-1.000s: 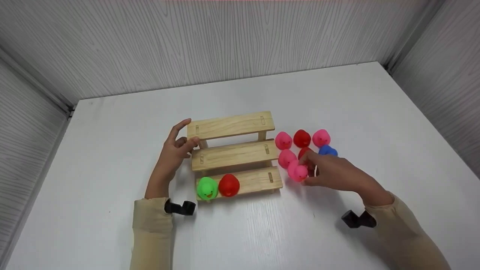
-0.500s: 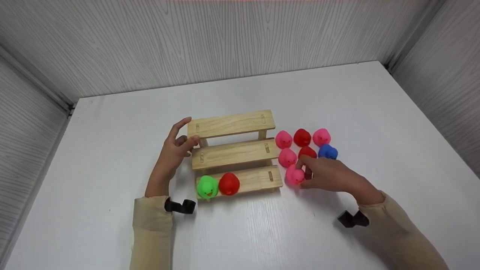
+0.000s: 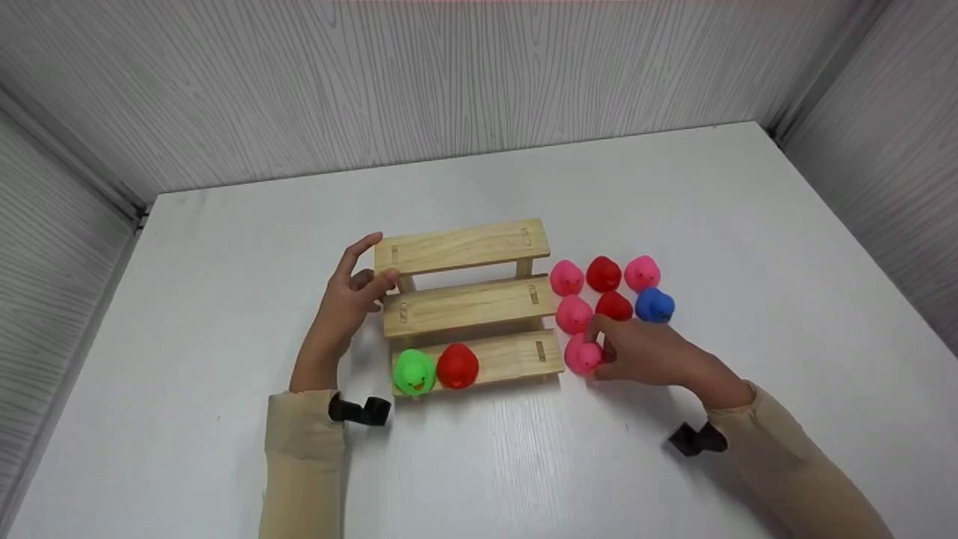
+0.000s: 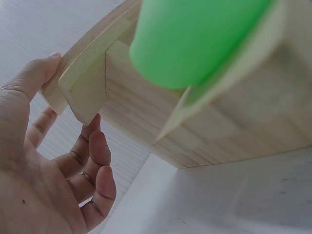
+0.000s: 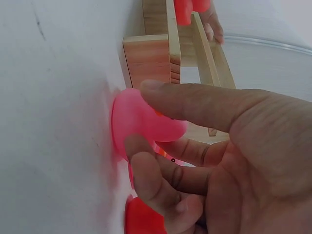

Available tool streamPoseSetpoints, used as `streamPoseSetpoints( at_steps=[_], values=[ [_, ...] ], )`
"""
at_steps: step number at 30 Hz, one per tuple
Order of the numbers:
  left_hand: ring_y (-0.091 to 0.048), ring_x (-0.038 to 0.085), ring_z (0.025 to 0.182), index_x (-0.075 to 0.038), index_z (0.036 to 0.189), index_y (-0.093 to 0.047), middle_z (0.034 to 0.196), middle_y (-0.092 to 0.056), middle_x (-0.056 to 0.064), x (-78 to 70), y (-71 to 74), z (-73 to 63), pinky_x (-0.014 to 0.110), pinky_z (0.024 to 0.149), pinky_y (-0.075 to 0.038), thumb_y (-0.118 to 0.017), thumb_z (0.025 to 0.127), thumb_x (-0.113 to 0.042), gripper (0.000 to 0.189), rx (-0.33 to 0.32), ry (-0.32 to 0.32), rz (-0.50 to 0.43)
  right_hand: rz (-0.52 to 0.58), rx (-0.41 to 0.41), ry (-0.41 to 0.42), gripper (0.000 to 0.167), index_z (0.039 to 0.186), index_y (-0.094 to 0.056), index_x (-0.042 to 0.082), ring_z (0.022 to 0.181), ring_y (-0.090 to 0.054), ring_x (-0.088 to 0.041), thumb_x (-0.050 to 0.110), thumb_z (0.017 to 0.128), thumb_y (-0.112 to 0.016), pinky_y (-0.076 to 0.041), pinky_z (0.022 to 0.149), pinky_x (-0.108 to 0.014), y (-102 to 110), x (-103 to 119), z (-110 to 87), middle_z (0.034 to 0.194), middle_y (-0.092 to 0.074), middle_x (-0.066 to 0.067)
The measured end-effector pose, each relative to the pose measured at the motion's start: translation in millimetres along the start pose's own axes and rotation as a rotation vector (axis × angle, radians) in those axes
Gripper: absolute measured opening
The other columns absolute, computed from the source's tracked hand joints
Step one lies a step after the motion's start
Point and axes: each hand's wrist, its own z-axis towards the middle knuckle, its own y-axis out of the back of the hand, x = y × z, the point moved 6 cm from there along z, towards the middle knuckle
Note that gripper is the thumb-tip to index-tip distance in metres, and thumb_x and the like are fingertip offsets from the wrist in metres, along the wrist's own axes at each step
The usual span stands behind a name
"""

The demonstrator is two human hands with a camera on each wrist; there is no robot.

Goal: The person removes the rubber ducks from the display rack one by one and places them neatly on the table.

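My left hand [image 3: 346,299] grips the left end of the top board of a three-step wooden shelf [image 3: 460,247], thumb on one side and fingers on the other. On its lowest board sit a green rubber duck [image 3: 414,372] and a red rubber duck [image 3: 457,367], side by side at the left. My right hand [image 3: 651,352] pinches a pink rubber duck [image 3: 580,356] beside the right end of that board. In the right wrist view the pink duck's base is at the white tabletop, with thumb and fingertips on either side of it.
Beyond the right hand, several ducks stand in rows against the shelf's right side: pink ones [image 3: 566,278], red ones [image 3: 603,274] and a blue one [image 3: 655,305]. Grey wood-grain panels [image 3: 449,82] rise behind the white table [image 3: 479,464] and at both sides.
My right hand has moved slightly left and down with the pink duck, bringing it beside the lowest board and into line with the other pink ducks. The left hand stays put.
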Motion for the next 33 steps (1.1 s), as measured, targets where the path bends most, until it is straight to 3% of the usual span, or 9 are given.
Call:
streamPoseSetpoints(
  at_steps=[12,21,33],
  values=[
    [-0.054,0.015,0.080,-0.031,0.148,-0.033,0.091,-0.059,0.008,1.9,-0.2,0.0,0.031,0.075,-0.042,-0.064,0.091,-0.034,0.065,0.004,0.010,0.019,0.003,0.014,-0.026,0.045,0.108,-0.053,0.016,0.067,-0.054,-0.014,0.025,0.075,-0.082,-0.046,0.060,-0.027,-0.4,-3.1,0.4,0.075,-0.057,0.000],
    [-0.055,0.015,0.079,-0.030,0.149,-0.032,0.088,-0.059,0.005,0.0,-0.5,-1.3,0.031,0.075,-0.041,-0.063,0.092,-0.033,0.065,0.009,-0.006,0.024,0.005,-0.020,0.029,0.047,0.111,-0.054,0.015,0.069,-0.057,-0.011,0.026,0.075,-0.082,-0.049,0.062,-0.027,8.8,-2.3,-5.7,0.084,-0.062,0.000],
    [-0.055,0.016,0.080,-0.033,0.148,-0.033,0.093,-0.060,0.012,1.8,-0.7,-1.7,0.031,0.075,-0.042,-0.064,0.091,-0.034,0.065,-0.004,0.002,0.023,0.056,-0.081,0.073,0.047,0.116,-0.055,0.014,0.074,-0.058,-0.012,0.026,0.077,-0.080,-0.051,0.064,-0.027,15.0,6.9,-12.7,0.091,-0.063,0.000]
  ],
)
